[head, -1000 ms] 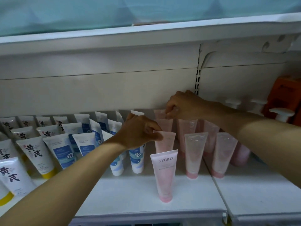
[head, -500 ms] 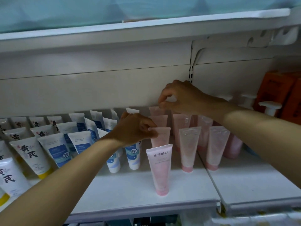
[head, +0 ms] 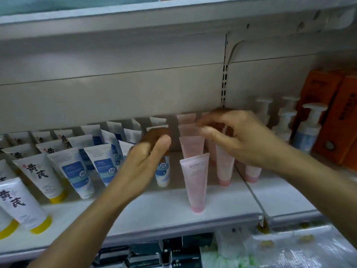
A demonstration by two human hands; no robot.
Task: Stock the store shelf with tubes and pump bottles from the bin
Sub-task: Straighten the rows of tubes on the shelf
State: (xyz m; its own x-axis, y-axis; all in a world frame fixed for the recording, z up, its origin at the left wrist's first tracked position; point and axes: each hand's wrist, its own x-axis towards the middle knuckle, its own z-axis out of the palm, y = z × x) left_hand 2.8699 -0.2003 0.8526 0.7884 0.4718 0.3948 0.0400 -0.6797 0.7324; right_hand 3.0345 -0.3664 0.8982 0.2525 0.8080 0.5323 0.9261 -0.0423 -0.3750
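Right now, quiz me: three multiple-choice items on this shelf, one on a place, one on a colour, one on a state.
1. Where do the orange boxes stand?
A. far right
B. far left
C. front centre

2. What colour are the caps of the front left tubes?
A. pink
B. yellow
C. black

3. How is the front pink tube?
A. lying flat
B. held by a hand
C. standing on its cap, untouched

Key: A, they fill the right end; B, yellow shows at their bases; C, both hands are clear of it.

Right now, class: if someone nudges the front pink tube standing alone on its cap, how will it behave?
The front pink tube probably tips easily: it is tall on a narrow cap. It likely flexes when squeezed, being a soft-looking tube. It looks light.
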